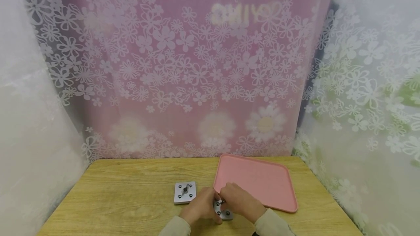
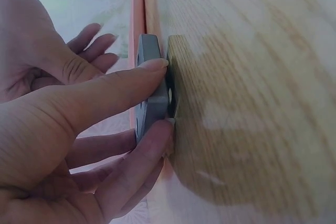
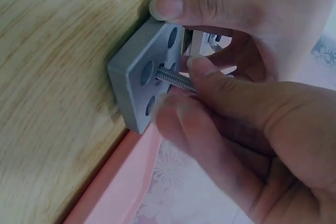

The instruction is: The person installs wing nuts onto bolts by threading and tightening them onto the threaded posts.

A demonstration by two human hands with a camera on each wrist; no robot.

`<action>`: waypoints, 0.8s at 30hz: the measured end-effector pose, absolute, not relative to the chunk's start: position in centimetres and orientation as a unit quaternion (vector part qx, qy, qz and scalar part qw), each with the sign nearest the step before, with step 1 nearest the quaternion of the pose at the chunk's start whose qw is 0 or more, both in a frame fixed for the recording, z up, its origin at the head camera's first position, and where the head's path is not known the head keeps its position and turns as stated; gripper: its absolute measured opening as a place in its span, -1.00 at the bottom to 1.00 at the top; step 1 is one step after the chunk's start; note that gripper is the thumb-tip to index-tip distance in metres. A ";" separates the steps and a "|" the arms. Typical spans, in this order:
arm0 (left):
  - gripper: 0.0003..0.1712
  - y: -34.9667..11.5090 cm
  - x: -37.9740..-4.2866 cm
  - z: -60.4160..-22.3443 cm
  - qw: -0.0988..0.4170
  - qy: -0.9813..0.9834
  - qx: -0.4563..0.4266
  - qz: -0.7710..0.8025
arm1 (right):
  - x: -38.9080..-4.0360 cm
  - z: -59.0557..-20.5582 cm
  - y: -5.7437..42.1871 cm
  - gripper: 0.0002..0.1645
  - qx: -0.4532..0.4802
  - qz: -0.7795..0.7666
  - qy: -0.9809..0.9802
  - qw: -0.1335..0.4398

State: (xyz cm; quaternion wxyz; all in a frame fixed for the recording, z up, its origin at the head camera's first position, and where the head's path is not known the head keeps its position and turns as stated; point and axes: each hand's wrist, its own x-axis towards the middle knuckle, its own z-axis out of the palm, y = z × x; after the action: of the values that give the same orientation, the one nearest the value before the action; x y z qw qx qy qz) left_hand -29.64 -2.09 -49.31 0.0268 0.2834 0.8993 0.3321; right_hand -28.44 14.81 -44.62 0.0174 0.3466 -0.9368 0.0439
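Low over the tabletop, my left hand (image 1: 202, 204) grips a grey metal plate (image 3: 128, 74) by its edges, thumb on one side and fingers on the other. Several round holes go through the plate's face. With thumb and fingertips my right hand (image 1: 241, 200) pinches a threaded screw (image 3: 177, 80), whose end sits at the small hole in the plate's middle. The screw's head is hidden behind my fingers. In the left wrist view the plate (image 2: 157, 106) stands close to the wood, its lower edge partly covered by my fingers.
Left of my hands lies a second square metal plate (image 1: 178, 199) with a wing-shaped fastener (image 1: 185, 189) at its centre. A pink tray (image 1: 259, 177) lies behind and to the right on the wooden table (image 1: 124, 192). Flowered curtains (image 1: 197, 65) close in the back and sides.
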 end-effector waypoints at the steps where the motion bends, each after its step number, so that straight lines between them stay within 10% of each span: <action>1: -0.44 -2.1 -29.6 -49.3 0.027 0.899 0.284 0.333 | -28.4 -44.7 14.8 -0.68 0.345 0.033 -0.937 0.030; 24: -0.33 -2.1 -29.7 -49.4 0.029 0.909 0.266 0.321 | -28.0 -42.3 16.4 -0.62 0.339 -0.028 -0.939 0.046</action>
State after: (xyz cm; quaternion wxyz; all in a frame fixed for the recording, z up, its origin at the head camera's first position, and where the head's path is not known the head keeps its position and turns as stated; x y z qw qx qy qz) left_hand -29.67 -2.13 -49.41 0.0294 0.2656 0.9087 0.3206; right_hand -27.97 16.39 -42.34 0.0462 0.3392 -0.9392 -0.0283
